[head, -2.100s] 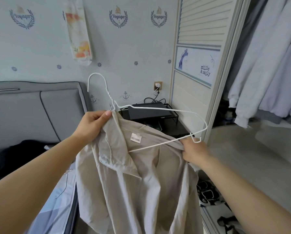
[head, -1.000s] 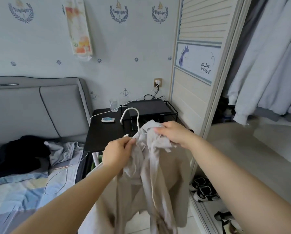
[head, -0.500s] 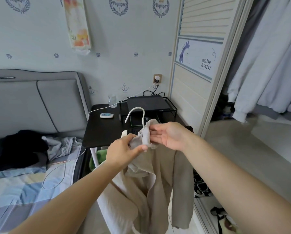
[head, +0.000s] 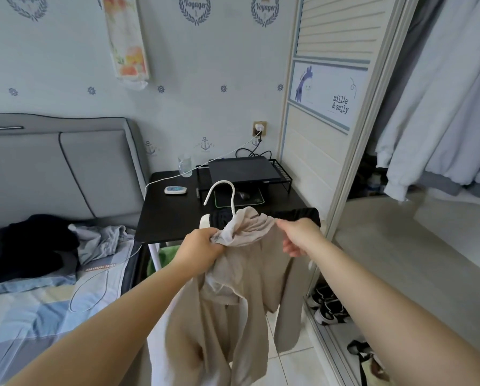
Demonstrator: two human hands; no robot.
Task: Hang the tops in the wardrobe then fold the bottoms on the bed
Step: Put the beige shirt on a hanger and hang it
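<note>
We hold a beige top on a white hanger out in front of us, above the gap between the bed and the open wardrobe. The cloth is thin, matte and creased, bunched into soft folds at the neck and falling in loose, limp panels. Its long axis runs straight down, from the collar at the level of our hands to hems that drop out of view at the bottom edge. The hanger is smooth and slender, and only its curved hook shows, rising from the collar with its open end turned left and down; the rest is buried in the fabric.

Our left hand has its fingers curled tight on a wad of the collar cloth. Our right hand sits at the top's right shoulder, its fingers bent with the tips at the fabric edge; we cannot tell whether they truly pinch it.

Behind the top stands a flat black table with a wire rack and a clear glass. On the patchwork bedsheet lies a dark, crumpled heap of clothes, against a padded grey headboard. Pale, heavier garments hang inside the wardrobe, and sneakers sit on its floor
</note>
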